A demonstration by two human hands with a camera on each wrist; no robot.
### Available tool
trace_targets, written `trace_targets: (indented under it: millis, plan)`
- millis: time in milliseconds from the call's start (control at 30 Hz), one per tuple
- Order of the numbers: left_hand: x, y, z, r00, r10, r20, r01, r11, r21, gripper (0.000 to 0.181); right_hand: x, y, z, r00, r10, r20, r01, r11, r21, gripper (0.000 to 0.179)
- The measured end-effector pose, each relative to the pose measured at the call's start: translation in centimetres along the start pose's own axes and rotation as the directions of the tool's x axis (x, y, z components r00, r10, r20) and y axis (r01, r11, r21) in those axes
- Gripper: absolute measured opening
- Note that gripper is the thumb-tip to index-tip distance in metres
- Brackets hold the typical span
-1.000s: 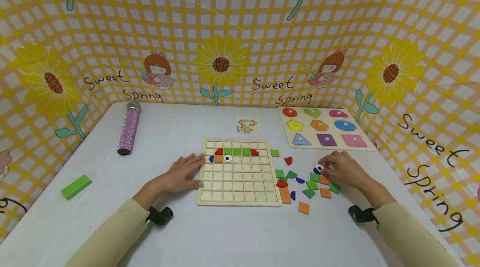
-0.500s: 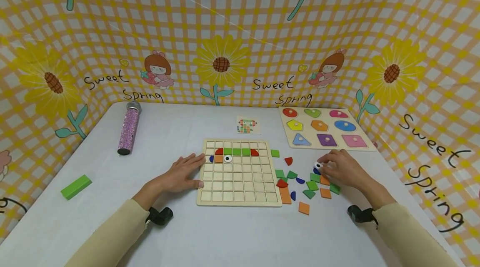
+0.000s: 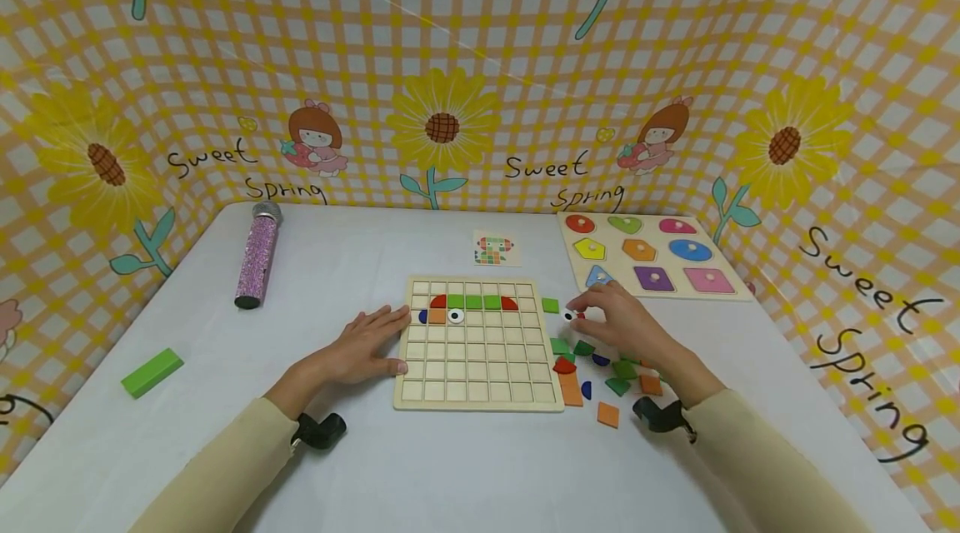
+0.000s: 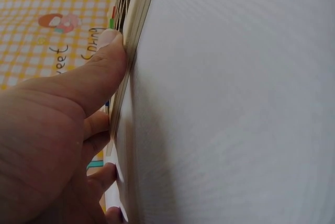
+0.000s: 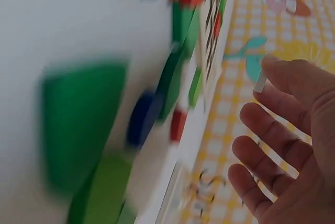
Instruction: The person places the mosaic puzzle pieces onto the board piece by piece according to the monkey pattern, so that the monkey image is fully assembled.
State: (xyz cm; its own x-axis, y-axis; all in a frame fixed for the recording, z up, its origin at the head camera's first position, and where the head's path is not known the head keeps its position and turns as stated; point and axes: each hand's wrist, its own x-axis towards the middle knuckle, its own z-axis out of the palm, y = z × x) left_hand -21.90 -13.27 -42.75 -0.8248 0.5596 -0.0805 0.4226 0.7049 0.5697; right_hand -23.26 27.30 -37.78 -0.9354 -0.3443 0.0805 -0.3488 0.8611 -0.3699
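Note:
A wooden grid board (image 3: 477, 366) lies in the middle of the table, with red, green, orange and blue pieces and one white eye tile (image 3: 455, 316) in its upper rows. My left hand (image 3: 366, 350) rests at the board's left side. In the left wrist view its thumb (image 4: 104, 67) touches the board's edge. Between thumb and index finger, my right hand (image 3: 628, 323) pinches another white eye tile with a black pupil (image 3: 567, 316), held above the table just right of the board. The right wrist view shows that tile (image 5: 260, 81) edge-on, the other fingers loosely bent.
Loose pieces lie right of the board, among them an orange square (image 3: 608, 415) and a red quarter-round (image 3: 564, 366). Behind stand a pattern card (image 3: 497, 249) and a knobbed shape puzzle (image 3: 720, 262). At left are a glittery microphone (image 3: 257, 258) and a green block (image 3: 152, 373).
My right hand has lifted the eye tile from the loose pieces and carried it left toward the board. The left hand has stayed put.

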Motion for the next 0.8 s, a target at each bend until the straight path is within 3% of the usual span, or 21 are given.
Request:
trace_targets:
  millis: [267,533,800]
  plan:
    - [0.0,0.0,0.1,1.0,-0.01,0.0,0.01,1.0,0.006,0.078,2.3,-3.4,1.6,0.997,-0.075,0.02,0.075,0.997,-0.013,0.025]
    - [0.0,0.0,0.0,1.0,-0.007,-0.001,0.007,1.0,0.002,0.078,4.5,-5.2,3.3,0.989,-0.143,0.049,0.145,0.988,-0.043,0.02]
    - [0.0,0.1,0.1,1.0,-0.006,-0.002,0.006,1.0,-0.001,0.077,6.1,-6.5,4.5,0.979,-0.198,0.057,0.204,0.965,-0.161,0.019]
